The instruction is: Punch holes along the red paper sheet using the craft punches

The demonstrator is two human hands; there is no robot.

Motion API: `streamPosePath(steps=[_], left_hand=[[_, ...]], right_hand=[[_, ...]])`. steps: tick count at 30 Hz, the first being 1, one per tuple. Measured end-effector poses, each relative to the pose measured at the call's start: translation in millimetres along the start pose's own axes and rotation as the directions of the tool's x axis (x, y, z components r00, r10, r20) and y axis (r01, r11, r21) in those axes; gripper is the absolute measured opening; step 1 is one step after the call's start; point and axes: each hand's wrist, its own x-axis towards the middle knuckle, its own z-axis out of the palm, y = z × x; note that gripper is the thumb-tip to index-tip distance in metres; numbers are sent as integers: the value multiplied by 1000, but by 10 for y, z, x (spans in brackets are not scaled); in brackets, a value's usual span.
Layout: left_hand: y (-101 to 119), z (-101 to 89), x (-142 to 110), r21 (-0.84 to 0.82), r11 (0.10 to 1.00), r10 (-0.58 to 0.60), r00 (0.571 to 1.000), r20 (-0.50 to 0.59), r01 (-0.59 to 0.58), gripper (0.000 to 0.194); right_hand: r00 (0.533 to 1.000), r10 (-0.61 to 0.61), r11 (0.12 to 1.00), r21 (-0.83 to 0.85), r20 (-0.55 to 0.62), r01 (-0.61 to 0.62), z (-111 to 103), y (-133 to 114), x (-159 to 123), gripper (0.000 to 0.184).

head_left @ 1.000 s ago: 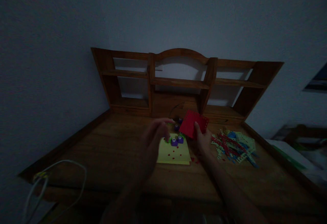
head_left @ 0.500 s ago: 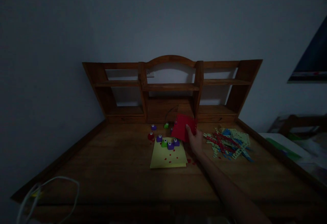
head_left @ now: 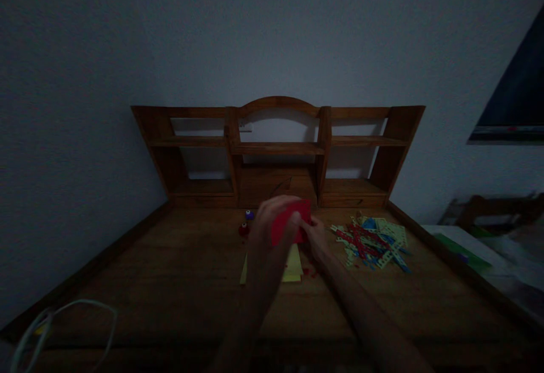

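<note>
A red sheet of paper is raised above the desk between my two hands. My left hand, slightly blurred, grips its left side, thumb across the front and fingers at the top and behind. My right hand pinches the right edge. Below them lies yellow paper, mostly covered by my left hand and forearm. A purple craft punch and a red one, each with an eye-like top, sit behind and left of the paper. Small red cut-outs are scattered by its right edge.
To the right is a pile of perforated strips in red, pale yellow and blue. A wooden shelf unit stands along the desk's back. A white cable loops at the front left. Beyond the right edge are a chair and green item.
My left hand has come into view and taken hold of the red paper, hiding several punches and much of the yellow paper. My right hand has shifted slightly left with the sheet.
</note>
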Motion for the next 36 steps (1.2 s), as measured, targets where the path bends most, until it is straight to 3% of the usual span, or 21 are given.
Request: streamPosePath(steps=[2,4,6,9,11,14,20,23,30,36], left_hand=[[-233,-154,331,57,998,54,971,-232,-42,36],[-558,-339,605,58,993,-79,952,-295,100,45],[-857,-487,742,12,984,-172,957,-234,180,51],[-1099,-570,744,21,979,-201,979,-11,201,45],[-1132,-558,708,77,982,-176,984,-3,175,35],[-1119,-530,694,124,981,-135,985,-111,148,28],[-1155,-607,722,23,971,-231,956,-183,239,26],[-1193,-678,720,28,972,-223,958,-178,232,28],[-1241,-772,666,63,987,-139,983,-120,147,33],[-1210,-762,637,-29,988,-155,978,-138,152,41]], right_hand=[[997,43,995,82,60,-48,5,14,19,47],[991,84,981,165,102,-101,12,25,30,46],[987,113,973,191,114,-133,20,28,29,46],[982,144,971,176,120,-164,29,21,15,45],[978,158,969,169,137,-180,30,11,5,45],[971,170,967,159,170,-197,14,-12,1,45],[984,80,977,183,161,-110,-56,-54,-7,40],[986,44,978,195,160,-75,-84,-36,-3,37],[976,80,953,271,203,-135,-112,62,61,35],[959,73,930,329,273,-165,-135,62,51,27]])
